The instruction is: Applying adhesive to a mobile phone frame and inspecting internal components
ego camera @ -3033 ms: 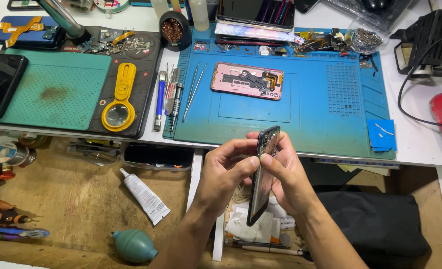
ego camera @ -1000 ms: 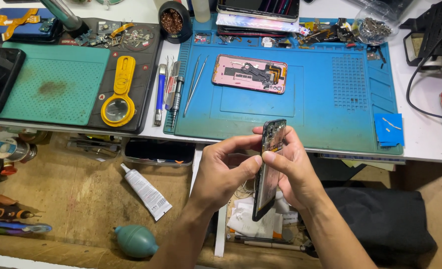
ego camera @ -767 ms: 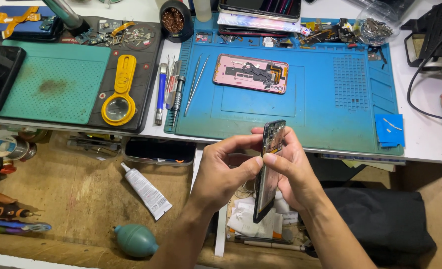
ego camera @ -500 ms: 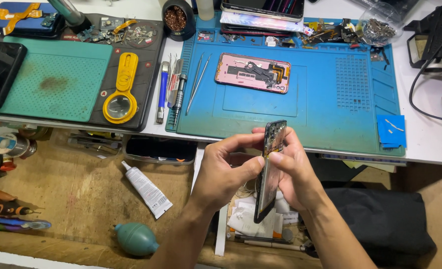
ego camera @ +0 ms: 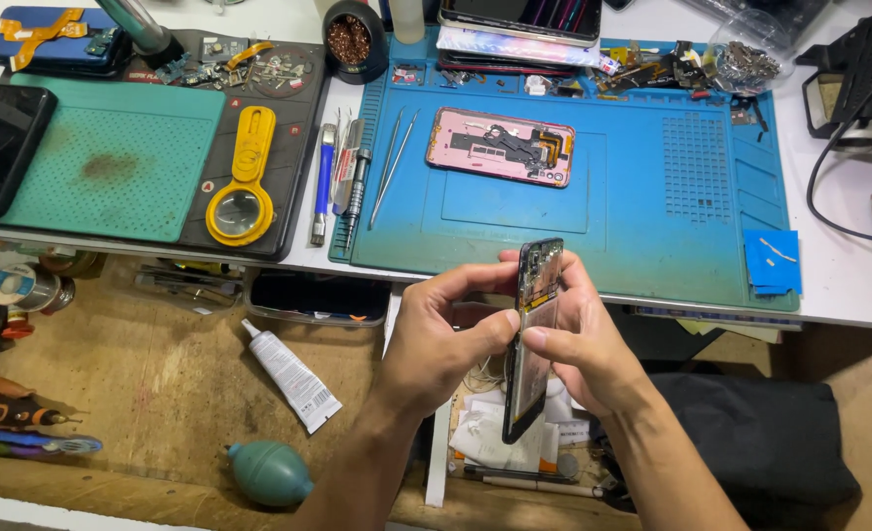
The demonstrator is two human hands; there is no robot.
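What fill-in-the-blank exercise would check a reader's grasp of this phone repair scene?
1. Both hands hold a dark phone turned ____ toward the camera.
2. The opened pink phone lies on the ____ mat.
3. The magnifier on the black tray is ____.
4. The teal air blower lies on the ____ shelf below.

Missing words: edge-on; blue; yellow; wooden

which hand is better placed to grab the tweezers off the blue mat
Probably left: the tweezers lie at the blue mat's left edge, up-left of the left hand. The right hand sits farther right, gripping the phone.
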